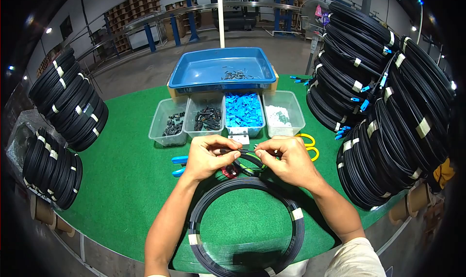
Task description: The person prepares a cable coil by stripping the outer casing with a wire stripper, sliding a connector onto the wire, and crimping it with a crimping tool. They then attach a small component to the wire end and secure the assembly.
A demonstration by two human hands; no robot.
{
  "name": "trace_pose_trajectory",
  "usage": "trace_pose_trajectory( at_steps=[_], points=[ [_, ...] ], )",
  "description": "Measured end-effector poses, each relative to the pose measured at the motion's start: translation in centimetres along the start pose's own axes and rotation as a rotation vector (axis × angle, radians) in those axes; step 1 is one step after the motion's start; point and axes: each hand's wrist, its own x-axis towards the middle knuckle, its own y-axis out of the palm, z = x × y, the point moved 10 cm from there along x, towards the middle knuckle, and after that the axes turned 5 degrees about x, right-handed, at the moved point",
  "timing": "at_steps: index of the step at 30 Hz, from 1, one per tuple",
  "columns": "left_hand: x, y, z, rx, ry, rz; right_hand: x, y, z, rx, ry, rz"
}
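Note:
My left hand [204,156] pinches a thin black cable [246,151] between thumb and fingertips. Close by on the right, my right hand [290,161] is also closed on the cable, thumb against forefinger. Small details at the cable end are too fine to make out. Beneath my hands, a black cable coil [298,231] bound with pale tape lies on the green table [121,180]. A blue-handled tool [179,166] sticks out beside my left hand, its far end hidden. Yellow-handled scissors [315,154] lie behind my right hand. Something red [229,171] sits under the cable.
Clear bins hold black parts [208,118], blue connectors [244,109] and white pieces [277,117]. Behind them stands a blue tray [178,78] with small dark pieces. Cable coils are stacked at left [73,104] and right [383,146], some with blue connector ends.

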Motion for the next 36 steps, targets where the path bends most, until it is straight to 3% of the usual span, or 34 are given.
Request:
trace_pose_trajectory(
  at_steps=[12,19,24,32,36],
  points=[
    [-0.1,0.6,-0.7,0.214,-0.076,0.021,-0.1,-0.1,1.0,-0.091,-0.131,-0.020],
    [0.1,0.9,-1.7,0.369,0.006,0.076,-0.1,0.1,1.3,-0.085,-0.171,-0.016],
    [-0.1,0.6,-1.6,0.333,-0.032,-0.019,0.0,-0.1,1.1,-0.088,-0.150,-0.015],
    [-0.3,-0.3,-2.5,0.464,0.001,-0.149,0.1,-0.3,2.5,-0.094,-0.333,0.087],
    [-0.4,0.4,-2.5,0.446,-0.005,-0.118,-0.1,-0.9,2.5,-0.086,-0.377,-0.032]
  ],
)
